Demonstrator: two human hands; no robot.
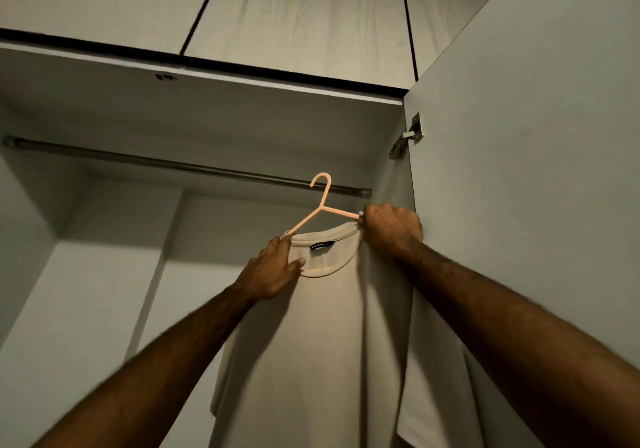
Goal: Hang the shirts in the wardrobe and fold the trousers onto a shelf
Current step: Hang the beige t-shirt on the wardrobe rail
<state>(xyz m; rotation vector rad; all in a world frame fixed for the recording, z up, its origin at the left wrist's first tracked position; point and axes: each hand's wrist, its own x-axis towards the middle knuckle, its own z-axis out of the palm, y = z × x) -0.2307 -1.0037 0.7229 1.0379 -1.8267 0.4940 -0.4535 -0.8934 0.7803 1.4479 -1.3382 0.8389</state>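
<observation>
Both hands up at the collar — left hand (273,271) pinching the neckline of the beige cotton T-shirt (322,350), right hand (393,228) gripping the peach plastic hanger (320,210) arm and the cloth. Neck label too small to read. Hook at the grey metal rail (173,165) — whether seated, unclear. No other shirts or trousers in view.
</observation>
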